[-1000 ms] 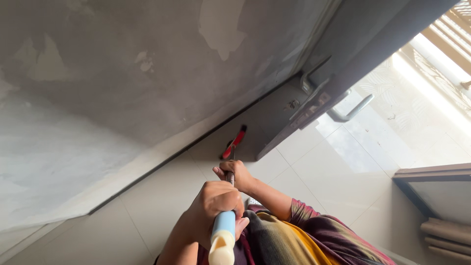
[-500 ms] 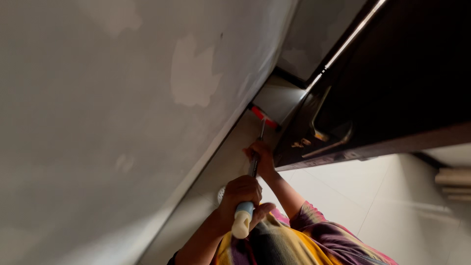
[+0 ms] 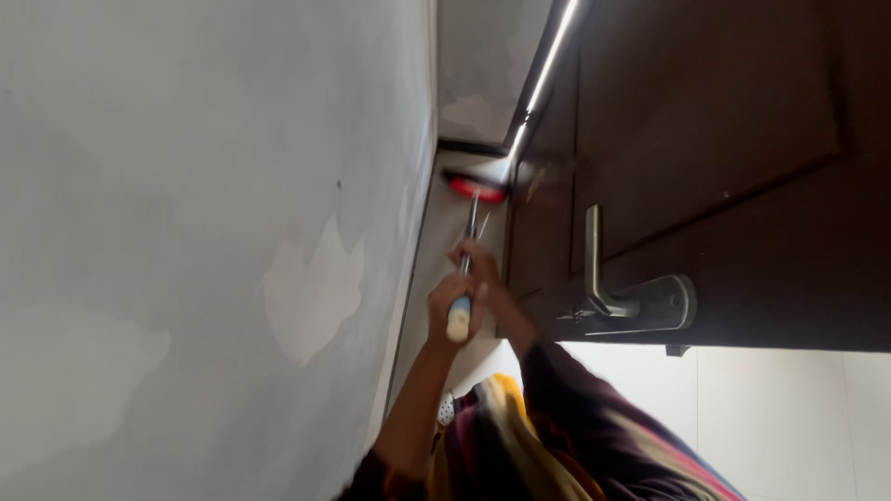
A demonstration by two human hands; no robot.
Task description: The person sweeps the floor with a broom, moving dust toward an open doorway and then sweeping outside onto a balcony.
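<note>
Blue-and-cream plastic grip of my long metal-handled mop (image 3: 458,317) sits in my left hand (image 3: 444,299), fingers curled tight around it; my right hand (image 3: 473,258) clasps the shaft farther along. Its red head (image 3: 476,188) lies on the tiled floor (image 3: 444,237) beside the dark wooden door (image 3: 724,121).

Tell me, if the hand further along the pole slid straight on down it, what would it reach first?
Probably the red tool head at the pole's far end, beside the dark door. Right hand, I think, though depth is unclear.
</note>
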